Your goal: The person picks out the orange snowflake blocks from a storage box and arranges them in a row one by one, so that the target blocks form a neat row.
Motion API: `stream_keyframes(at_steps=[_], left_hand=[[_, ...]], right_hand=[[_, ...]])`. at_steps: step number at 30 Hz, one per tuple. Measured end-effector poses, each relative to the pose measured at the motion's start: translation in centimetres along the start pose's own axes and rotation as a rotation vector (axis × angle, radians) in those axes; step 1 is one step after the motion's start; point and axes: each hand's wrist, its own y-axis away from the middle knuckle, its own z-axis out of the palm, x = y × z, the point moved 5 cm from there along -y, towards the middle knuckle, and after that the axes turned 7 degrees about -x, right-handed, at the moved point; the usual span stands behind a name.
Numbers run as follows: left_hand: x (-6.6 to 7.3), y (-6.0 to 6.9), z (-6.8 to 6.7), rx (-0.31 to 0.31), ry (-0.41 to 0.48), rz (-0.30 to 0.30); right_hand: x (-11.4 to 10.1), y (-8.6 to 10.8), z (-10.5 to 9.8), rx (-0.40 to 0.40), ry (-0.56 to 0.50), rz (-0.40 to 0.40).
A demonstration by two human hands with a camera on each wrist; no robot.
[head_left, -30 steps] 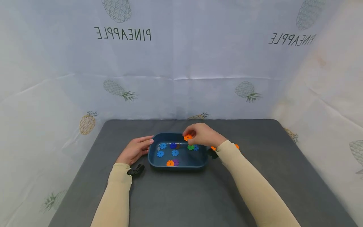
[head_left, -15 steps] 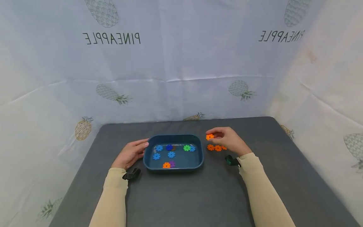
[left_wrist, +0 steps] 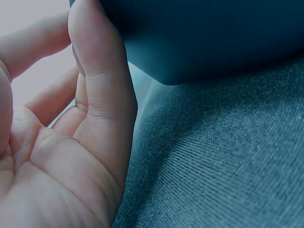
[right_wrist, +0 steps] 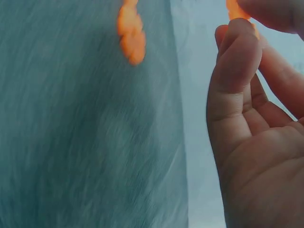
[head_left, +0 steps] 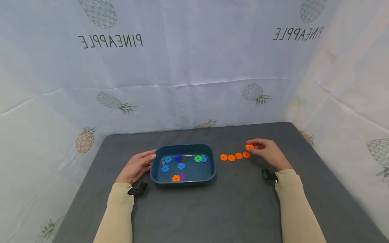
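Observation:
My left hand (head_left: 135,167) holds the left end of a dark blue tray (head_left: 194,182), thumb at its rim; in the left wrist view the thumb (left_wrist: 102,85) lies against the tray's outer wall. My right hand (head_left: 271,153) pinches an orange notched plastic snowflake disc (head_left: 250,146) between thumb and fingertips, just above the table. Below it, several orange discs (head_left: 231,157) lie in a row right of the tray, the rightmost disc (head_left: 246,155) nearest my hand. In the right wrist view the pinched disc (right_wrist: 236,9) is partly hidden by the fingers.
Inside the tray lie several light blue discs (head_left: 181,166), a dark blue disc (head_left: 178,158), a brown one, a green disc (head_left: 198,158), an orange disc (head_left: 176,178) and a purple disc (head_left: 182,176). Pineapple-printed cloth (head_left: 182,101) hangs behind the grey table (head_left: 206,216).
My right hand has carried the orange disc from above the tray rightward to the row's right end, uncovering the row. My left hand stays at the tray. The head view has shifted slightly.

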Motion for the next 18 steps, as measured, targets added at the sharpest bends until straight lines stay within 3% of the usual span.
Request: stream_keyframes(at_steps=[18], left_hand=[[-0.1, 0.3, -0.1, 0.025, -0.011, -0.015]], right_hand=[[2.3, -0.5, -0.6, -0.007, 0.168, 0.082]])
